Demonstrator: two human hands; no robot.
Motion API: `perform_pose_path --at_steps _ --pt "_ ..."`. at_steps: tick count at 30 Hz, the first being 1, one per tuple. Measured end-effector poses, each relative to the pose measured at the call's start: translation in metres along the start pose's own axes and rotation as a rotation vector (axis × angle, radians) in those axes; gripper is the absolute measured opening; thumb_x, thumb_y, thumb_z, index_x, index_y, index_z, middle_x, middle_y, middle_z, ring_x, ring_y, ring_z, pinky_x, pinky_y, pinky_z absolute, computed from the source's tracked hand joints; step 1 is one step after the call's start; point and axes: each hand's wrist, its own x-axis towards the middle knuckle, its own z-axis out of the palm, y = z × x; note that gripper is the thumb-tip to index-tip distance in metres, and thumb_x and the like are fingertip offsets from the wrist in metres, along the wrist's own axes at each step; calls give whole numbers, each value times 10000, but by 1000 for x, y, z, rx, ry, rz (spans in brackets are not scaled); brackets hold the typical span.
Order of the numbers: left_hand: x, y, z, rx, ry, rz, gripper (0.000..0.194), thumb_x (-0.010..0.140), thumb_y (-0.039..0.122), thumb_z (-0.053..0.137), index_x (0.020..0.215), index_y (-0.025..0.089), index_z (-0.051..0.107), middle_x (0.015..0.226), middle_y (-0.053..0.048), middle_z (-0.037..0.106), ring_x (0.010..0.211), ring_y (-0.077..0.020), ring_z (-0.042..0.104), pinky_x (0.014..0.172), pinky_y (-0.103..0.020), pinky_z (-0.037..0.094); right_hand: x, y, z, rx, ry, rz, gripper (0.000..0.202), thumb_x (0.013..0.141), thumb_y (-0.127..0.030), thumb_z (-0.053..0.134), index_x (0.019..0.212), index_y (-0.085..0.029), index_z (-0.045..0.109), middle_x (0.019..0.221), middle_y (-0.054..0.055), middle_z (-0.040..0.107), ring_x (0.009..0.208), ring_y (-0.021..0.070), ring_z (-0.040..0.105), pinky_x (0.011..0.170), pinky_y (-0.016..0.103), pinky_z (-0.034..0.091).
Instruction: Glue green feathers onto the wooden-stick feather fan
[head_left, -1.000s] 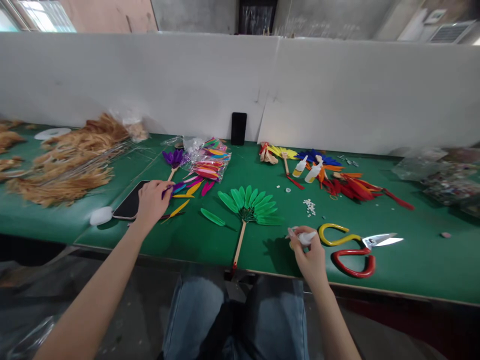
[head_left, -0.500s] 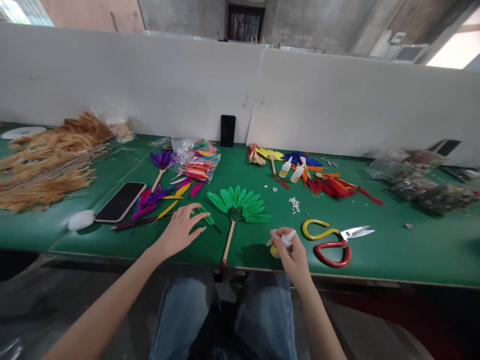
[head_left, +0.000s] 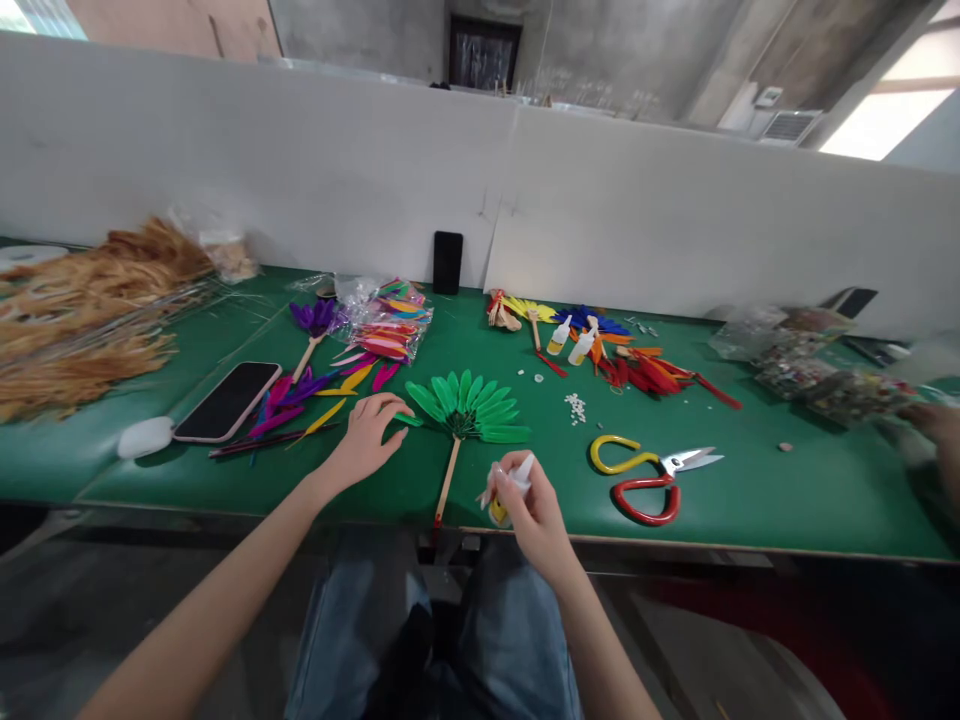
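A fan of green feathers (head_left: 465,402) on a thin wooden handle (head_left: 448,480) lies in front of me, its feathers pointing away. At its left, my left hand (head_left: 369,437) is low over the table with a loose green feather (head_left: 408,420) between thumb and forefinger; most of that feather is covered by the fingers. My right hand (head_left: 531,510) is closed around a small glue bottle (head_left: 519,472) with a white nozzle and yellow label, just right of the handle. The nozzle tilts upward.
Scissors (head_left: 667,467) with yellow and red handles lie at the right, near small white beads (head_left: 575,408). Two glue bottles (head_left: 570,343) stand behind. Colourful feathers (head_left: 300,405) and a phone (head_left: 229,402) are left. Another person's hand (head_left: 934,425) reaches in at far right.
My right hand has brought the glue bottle left, nearer the fan's handle. My left thumb and forefinger have come together on the loose feather. Another person's hand has appeared at the right edge.
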Motion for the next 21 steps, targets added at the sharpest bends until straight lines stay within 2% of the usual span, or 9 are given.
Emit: perform_pose_path --at_steps 2,4,6,7,9,12,14,18,21 --pt "-7 17 -5 -50 139 -63 217 839 255 467 1019 207 579 1126 -90 529 1122 -263 437 976 -435 292 0 -2 4 1 18 -17 188 887 -401 472 876 -214 472 666 -15 561 584 117 531 508 225 409" --pt "-17 40 -10 -207 202 -185 206 857 309 455 971 204 591 1020 -77 579 1028 -246 501 911 -393 359 2 -6 8 0 43 -32 181 891 -394 466 885 -214 484 692 -1 569 621 128 548 513 232 421" --pt "-28 65 -12 -509 64 -291 264 890 357 393 981 210 592 898 -57 611 868 -211 566 767 -326 435 5 -9 15 7 76 -49 172 895 -384 461 892 -216 496 734 12 577 650 130 551 529 237 430" --pt "-32 76 -12 -625 -58 -277 289 892 372 388 1028 216 590 893 -54 611 845 -204 573 731 -309 447 7 -11 20 11 96 -61 163 896 -377 463 898 -219 503 759 15 581 658 128 549 544 239 435" --pt "-39 91 -8 -674 -186 -192 335 811 383 546 1111 237 577 921 -51 586 836 -203 557 726 -306 459 11 -13 31 27 122 -92 144 897 -359 468 916 -224 515 822 25 590 711 131 562 610 252 456" --pt "-42 97 -1 -677 -116 -126 416 709 325 675 1113 259 597 1083 -73 537 1042 -241 488 901 -354 413 17 -17 46 98 97 -151 130 898 -342 472 939 -233 528 932 47 604 938 176 580 801 319 467" --pt "-41 95 1 -752 -71 -138 368 745 299 641 1110 269 600 1132 -69 541 1105 -245 465 942 -354 385 20 -21 53 159 63 -181 122 899 -334 472 944 -239 535 990 51 608 1068 201 548 899 365 434" --pt "-42 91 1 -1005 -139 -283 347 790 319 605 1128 243 574 835 -24 638 770 -185 593 715 -284 473 25 -27 52 200 1 -146 163 891 -334 493 1006 -237 557 1021 49 628 1069 205 561 897 360 441" --pt "-46 97 2 -1254 -27 -442 329 746 361 662 1026 205 589 606 26 594 538 -126 544 544 -229 451 28 -28 50 251 -10 -72 221 874 -368 514 1028 -220 572 993 60 655 1000 205 600 837 347 477"
